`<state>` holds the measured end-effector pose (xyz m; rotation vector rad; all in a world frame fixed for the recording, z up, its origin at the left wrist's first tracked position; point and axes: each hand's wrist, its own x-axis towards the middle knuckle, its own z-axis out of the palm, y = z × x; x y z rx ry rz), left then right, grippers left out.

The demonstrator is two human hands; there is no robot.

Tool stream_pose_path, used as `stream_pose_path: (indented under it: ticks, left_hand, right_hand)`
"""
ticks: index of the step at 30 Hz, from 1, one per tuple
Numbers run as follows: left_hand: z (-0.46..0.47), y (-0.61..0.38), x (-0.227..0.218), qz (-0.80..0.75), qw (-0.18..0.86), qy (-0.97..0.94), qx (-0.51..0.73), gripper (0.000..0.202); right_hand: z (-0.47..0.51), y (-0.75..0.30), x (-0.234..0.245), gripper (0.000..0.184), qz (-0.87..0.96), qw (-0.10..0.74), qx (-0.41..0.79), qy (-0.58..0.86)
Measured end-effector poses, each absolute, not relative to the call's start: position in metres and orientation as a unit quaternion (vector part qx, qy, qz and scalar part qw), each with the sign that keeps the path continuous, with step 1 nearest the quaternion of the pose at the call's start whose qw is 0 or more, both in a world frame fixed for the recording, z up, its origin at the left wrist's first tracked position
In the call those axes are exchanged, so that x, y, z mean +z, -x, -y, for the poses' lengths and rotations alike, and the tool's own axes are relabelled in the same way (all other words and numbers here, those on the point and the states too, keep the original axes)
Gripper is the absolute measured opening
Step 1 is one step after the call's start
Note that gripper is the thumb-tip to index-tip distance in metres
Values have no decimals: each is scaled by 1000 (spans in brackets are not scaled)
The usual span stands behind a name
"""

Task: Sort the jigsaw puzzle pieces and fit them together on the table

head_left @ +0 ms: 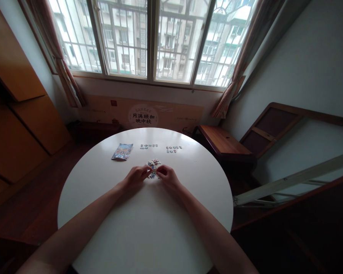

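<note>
Both my hands rest on a round white table (148, 228), meeting at a small heap of jigsaw puzzle pieces (153, 164). My left hand (136, 177) has its fingers curled and pinched at the heap's left edge. My right hand (166, 176) is also curled, fingertips pinched on the heap's right side. What each pinch holds is too small to make out; it looks like puzzle pieces. Farther back lie two short rows of sorted pieces (149, 146) (173, 149) and a small printed packet (122, 151) to the left.
A wooden bench or low table (224, 140) stands behind the table on the right, with a folded wooden frame (274, 123) leaning on the wall. Wooden cabinets (20, 114) line the left. A barred window (151, 38) with curtains faces me.
</note>
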<state>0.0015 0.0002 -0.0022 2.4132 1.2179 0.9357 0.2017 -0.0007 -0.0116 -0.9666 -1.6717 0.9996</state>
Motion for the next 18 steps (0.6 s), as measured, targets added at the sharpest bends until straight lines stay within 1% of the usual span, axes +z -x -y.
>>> stream_pose_path:
  ticks: [10, 18]
  left_hand:
    - [2, -1, 1, -423, 135, -839, 315, 25]
    - [2, -1, 1, -423, 137, -836, 321, 25]
  right_hand:
    - [2, -202, -10, 14, 686, 463, 395, 399]
    - [2, -201, -10, 15, 684, 461, 400, 400]
